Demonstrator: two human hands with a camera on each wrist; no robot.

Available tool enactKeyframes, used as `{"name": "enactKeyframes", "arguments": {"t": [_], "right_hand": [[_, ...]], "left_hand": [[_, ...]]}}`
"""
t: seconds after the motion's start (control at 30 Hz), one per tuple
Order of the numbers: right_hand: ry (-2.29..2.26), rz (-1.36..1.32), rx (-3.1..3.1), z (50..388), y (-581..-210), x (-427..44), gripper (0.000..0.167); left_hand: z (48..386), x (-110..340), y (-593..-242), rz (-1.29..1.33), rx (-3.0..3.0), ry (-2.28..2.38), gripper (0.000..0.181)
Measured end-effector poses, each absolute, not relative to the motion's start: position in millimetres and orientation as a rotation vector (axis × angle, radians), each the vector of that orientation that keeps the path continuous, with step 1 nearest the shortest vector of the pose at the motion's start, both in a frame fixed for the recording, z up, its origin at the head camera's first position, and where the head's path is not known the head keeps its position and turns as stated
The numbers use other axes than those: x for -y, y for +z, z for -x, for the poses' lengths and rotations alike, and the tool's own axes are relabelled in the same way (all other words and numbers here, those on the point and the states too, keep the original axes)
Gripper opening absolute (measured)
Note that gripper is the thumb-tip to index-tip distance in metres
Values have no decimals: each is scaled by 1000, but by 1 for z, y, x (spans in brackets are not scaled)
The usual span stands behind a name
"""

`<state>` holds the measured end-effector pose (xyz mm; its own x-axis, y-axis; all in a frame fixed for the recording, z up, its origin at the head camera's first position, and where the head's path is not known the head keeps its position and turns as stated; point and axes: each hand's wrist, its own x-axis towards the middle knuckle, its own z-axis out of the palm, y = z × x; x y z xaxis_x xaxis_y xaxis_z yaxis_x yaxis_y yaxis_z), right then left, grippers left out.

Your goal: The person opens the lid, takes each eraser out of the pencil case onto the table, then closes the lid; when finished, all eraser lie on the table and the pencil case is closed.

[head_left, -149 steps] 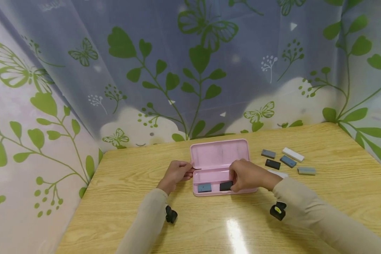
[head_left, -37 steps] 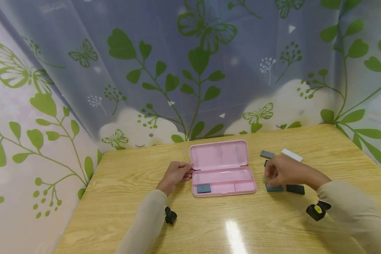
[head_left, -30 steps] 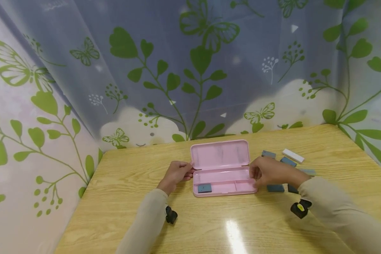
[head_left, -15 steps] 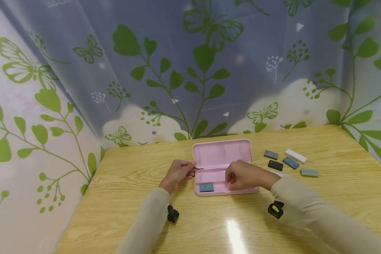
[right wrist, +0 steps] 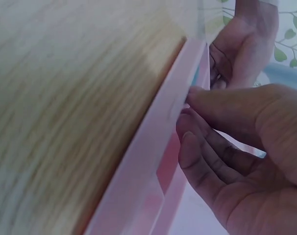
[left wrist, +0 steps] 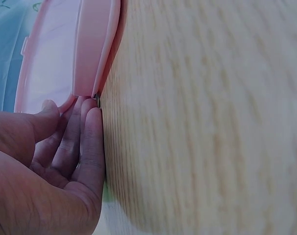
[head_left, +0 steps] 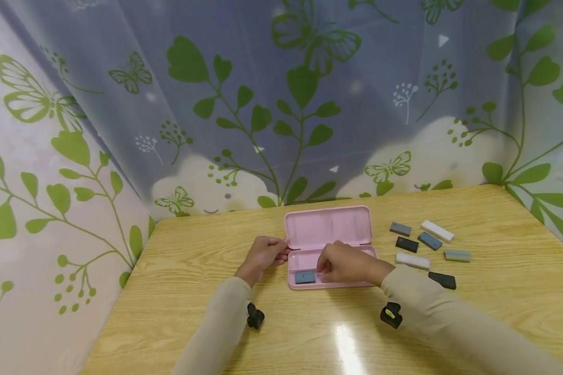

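A pink pencil case [head_left: 328,228] stands with its lid raised at the middle of the table. My left hand [head_left: 262,256] holds its left corner; in the left wrist view the thumb [left wrist: 49,108] lies at the lid's edge. A small blue block [head_left: 305,277], shaped like an eraser, lies in the left end of the front compartment. My right hand [head_left: 344,263] reaches into the same compartment, fingertips down just right of this block. In the right wrist view its thumb and bent fingers [right wrist: 193,159] are close together, with nothing clearly held. Whether they touch the block is hard to tell.
Right of the case lie several loose blocks: grey [head_left: 400,228], white [head_left: 437,230], black [head_left: 406,244], blue [head_left: 429,240], grey-green [head_left: 457,255], a nearer white [head_left: 413,260] and a nearer black [head_left: 442,280]. My right sleeve [head_left: 431,299] covers table beside them. A patterned curtain [head_left: 244,104] hangs behind.
Five seconds ago a black block was in the case at my right hand. My right hand has since gone to the loose blocks and come back left into the case. My left hand stays.
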<state>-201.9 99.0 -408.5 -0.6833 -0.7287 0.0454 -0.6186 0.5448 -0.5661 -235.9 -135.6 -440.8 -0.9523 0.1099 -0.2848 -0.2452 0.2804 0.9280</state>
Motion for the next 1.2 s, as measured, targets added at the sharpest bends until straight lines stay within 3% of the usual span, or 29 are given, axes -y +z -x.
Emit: {"name": "enactKeyframes", "arguments": {"t": [0.57, 1.2], "right_hand": [[-916, 1082, -2639, 196, -419, -83, 2], [-829, 1069, -2674, 201, -418, -81, 9]], "left_hand": [[236, 137, -441, 111, -2242, 1757, 35], [234, 138, -442, 90, -2232, 1774, 35]]}}
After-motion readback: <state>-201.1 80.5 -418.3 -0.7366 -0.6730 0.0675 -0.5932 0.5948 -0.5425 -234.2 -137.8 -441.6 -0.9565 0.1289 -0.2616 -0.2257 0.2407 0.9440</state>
